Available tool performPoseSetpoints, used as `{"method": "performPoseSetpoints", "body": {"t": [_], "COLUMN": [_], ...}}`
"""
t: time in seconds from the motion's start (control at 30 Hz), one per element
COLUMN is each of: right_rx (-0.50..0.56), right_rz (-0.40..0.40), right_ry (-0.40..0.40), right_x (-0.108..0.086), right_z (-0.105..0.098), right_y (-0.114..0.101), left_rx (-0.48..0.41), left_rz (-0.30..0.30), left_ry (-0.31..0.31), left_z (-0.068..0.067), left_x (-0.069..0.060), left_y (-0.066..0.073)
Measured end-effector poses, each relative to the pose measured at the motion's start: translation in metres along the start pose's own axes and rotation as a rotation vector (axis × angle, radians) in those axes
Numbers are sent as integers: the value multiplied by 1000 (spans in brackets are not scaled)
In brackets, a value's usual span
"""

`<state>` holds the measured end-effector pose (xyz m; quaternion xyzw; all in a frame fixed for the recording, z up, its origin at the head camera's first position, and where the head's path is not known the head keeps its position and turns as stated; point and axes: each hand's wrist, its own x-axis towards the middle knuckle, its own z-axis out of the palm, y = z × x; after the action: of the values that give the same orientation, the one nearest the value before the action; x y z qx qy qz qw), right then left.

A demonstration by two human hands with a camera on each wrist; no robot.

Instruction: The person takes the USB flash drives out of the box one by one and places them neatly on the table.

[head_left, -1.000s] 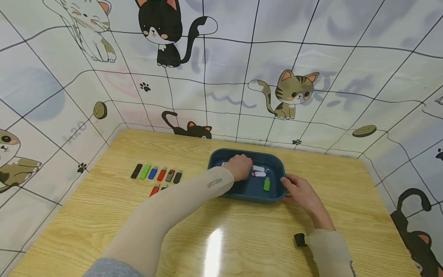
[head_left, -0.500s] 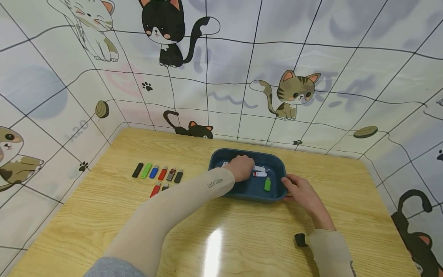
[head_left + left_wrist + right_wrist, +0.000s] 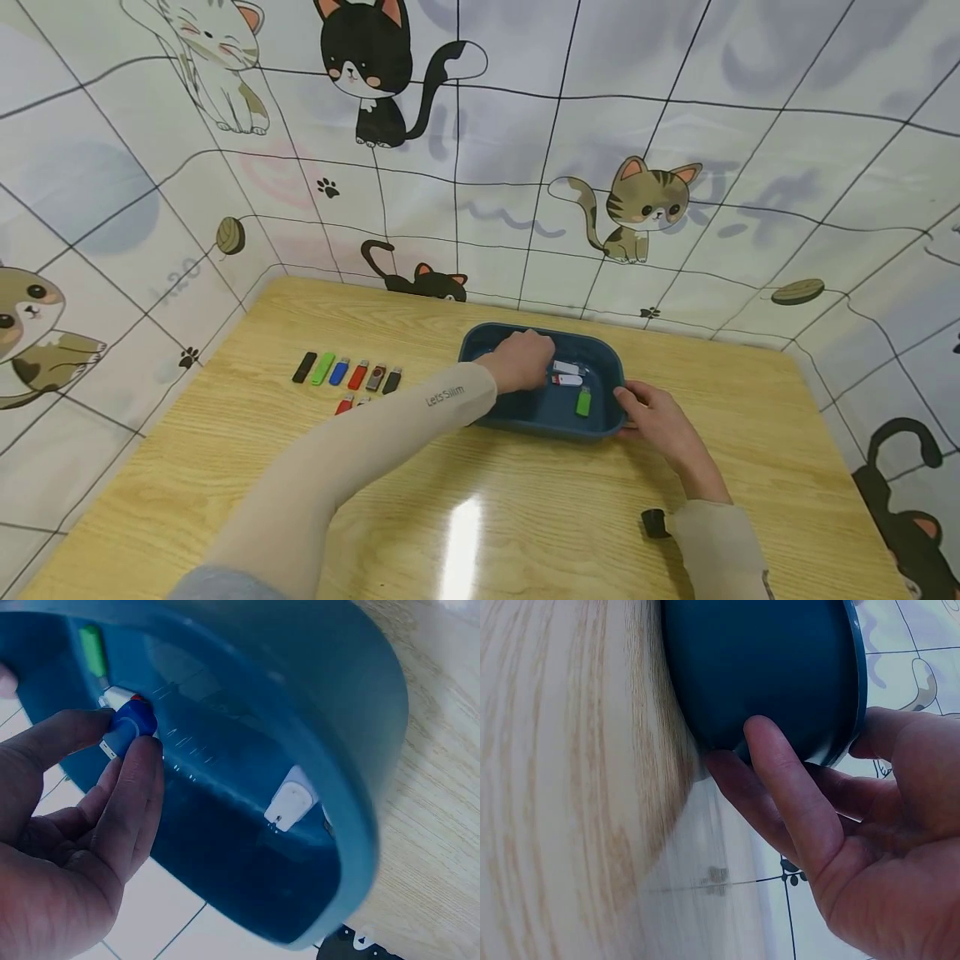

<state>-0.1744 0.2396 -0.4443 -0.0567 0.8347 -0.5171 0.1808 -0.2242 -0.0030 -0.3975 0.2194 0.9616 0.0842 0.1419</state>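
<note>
In the left wrist view my left hand (image 3: pixel 82 825) pinches a blue USB stick (image 3: pixel 131 726) between thumb and fingertips, inside the dark blue tray (image 3: pixel 225 862). The head view shows this left hand (image 3: pixel 522 360) over the tray's left half, hiding the stick. My right hand (image 3: pixel 663 421) grips the right end of the tray (image 3: pixel 547 431); in the right wrist view the fingers of this hand (image 3: pixel 832 817) lie against the tray's outer wall (image 3: pixel 765 675). Inside the tray are a green USB stick (image 3: pixel 583 402), a white one (image 3: pixel 567 367) and a white-and-red one (image 3: pixel 567 380).
Left on the wooden table (image 3: pixel 555 517) lies a row of several USB sticks, among them a black (image 3: pixel 304 367), a light green (image 3: pixel 322 368) and a red one (image 3: pixel 357 375). Two more are partly hidden behind my left forearm. A patterned cloth (image 3: pixel 502 133) stands behind the table.
The head view has shifted slightly, moving the whole scene a little to the right in it. Within the tray my left hand shows little movement, and the right hand keeps its grip on the tray's end.
</note>
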Motion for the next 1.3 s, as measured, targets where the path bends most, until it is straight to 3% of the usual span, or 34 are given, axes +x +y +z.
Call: {"method": "performPoseSetpoints", "body": {"t": [0.37,0.8,1.3], "right_rx": [-3,-22,-40], "right_rz": [-7,-9,-9], "right_ry": [3,0,0], "right_x": [1,2,0], "right_z": [-1,-2,-1], "right_y": [2,2,0], "left_rx": [-135,-311,-451], "left_rz": [-4,-9,-126], "left_ry": [70,206,295], "left_z": [-19,-19,-18], "left_x": [-28,-58,-99], "left_y": [-16,-39,-67]}}
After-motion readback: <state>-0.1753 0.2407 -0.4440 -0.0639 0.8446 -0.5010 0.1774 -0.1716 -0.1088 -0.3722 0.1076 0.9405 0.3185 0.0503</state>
